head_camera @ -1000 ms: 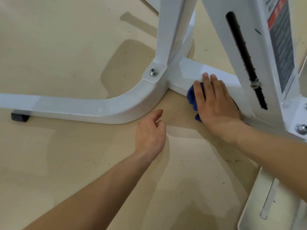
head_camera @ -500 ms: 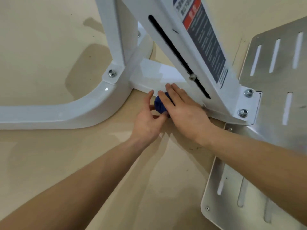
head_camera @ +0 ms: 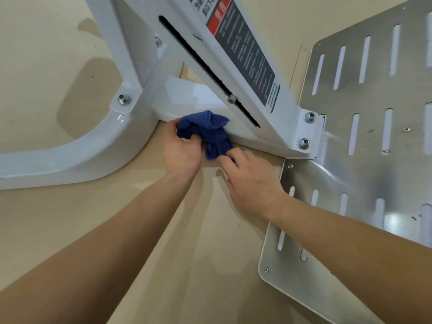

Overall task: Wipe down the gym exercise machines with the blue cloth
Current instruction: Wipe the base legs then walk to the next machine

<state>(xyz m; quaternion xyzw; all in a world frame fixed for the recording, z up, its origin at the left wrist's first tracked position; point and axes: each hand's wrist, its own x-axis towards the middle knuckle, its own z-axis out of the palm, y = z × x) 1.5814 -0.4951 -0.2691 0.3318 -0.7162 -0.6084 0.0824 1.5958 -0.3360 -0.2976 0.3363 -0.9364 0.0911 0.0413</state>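
A crumpled blue cloth (head_camera: 207, 132) lies bunched against the low white cross bar (head_camera: 187, 97) of the exercise machine's frame, just above the floor. My left hand (head_camera: 182, 153) grips the cloth's left part with curled fingers. My right hand (head_camera: 250, 181) pinches the cloth's lower end at the fingertips. Above the cloth a slanted white post (head_camera: 210, 43) with a dark slot and a warning label rises from the base.
A curved white base tube (head_camera: 98, 150) runs off to the left, bolted at the joint. To the right lies a slotted metal footplate (head_camera: 364, 148). Beige floor surrounds the frame, with dark specks.
My right hand has lifted off the bar and now holds the cloth's lower end. My left hand has come up and taken hold of the cloth, which has bunched up.
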